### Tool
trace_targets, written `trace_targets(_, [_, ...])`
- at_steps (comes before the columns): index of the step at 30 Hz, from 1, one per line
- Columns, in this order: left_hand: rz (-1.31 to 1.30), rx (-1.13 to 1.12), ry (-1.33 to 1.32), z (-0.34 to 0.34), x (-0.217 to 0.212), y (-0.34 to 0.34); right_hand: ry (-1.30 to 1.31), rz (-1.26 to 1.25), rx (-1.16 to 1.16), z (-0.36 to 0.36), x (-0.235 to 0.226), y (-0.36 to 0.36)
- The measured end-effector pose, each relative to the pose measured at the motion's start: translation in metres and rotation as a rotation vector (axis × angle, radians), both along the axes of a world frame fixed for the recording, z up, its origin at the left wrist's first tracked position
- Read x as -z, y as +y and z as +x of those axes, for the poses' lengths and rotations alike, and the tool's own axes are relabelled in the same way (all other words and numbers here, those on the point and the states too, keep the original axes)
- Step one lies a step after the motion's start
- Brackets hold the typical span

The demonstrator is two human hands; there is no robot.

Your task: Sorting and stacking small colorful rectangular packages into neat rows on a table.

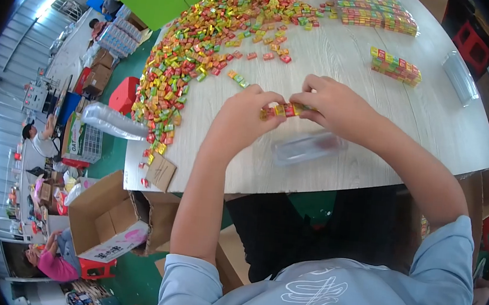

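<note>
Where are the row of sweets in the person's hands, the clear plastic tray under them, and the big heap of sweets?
row of sweets (287, 109), head view, middle of the row between both hands.
clear plastic tray (306, 148), head view, centre of its body.
heap of sweets (208, 37), head view, middle of the pile.

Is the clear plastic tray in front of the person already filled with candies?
No, the clear plastic tray lies empty on the table, while both hands hold a short row of candies above it.
</note>
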State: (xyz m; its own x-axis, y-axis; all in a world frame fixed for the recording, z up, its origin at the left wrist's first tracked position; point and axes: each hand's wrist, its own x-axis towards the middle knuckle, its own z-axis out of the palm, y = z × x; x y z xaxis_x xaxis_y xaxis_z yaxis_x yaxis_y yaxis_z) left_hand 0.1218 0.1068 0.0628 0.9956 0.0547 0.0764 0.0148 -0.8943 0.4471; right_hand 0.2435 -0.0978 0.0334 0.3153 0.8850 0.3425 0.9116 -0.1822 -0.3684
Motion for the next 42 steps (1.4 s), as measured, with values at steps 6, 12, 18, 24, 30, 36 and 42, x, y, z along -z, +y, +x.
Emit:
trace_targets(6, [0.003, 0.020, -0.125, -0.041, 0.012, -0.036, 0.096, -0.016, 0.051, -0.040, -0.006, -0.038])
trace_targets(12, [0.058, -0.015, -0.320, -0.063, 0.051, -0.062, 0.144, 0.074, 0.089, -0.047, 0.015, -0.057])
trace_targets(18, [0.187, -0.108, -0.462, -0.095, 0.087, -0.070, -0.012, 0.123, 0.178, -0.076, 0.034, -0.062])
trace_targets(24, [0.089, -0.132, -0.530, -0.093, 0.100, -0.074, -0.080, -0.069, 0.269, -0.101, 0.038, -0.078])
trace_targets(30, [0.022, -0.001, -0.547, -0.081, 0.091, -0.070, -0.238, 0.070, 0.088, -0.090, 0.018, -0.068])
trace_targets(36, [-0.088, 0.011, -0.538, -0.078, 0.095, -0.072, -0.091, -0.030, 0.028, -0.070, 0.027, -0.065])
trace_targets(42, [-0.136, 0.041, -0.539, -0.081, 0.091, -0.067, 0.007, -0.040, 0.087, -0.068, 0.027, -0.061])
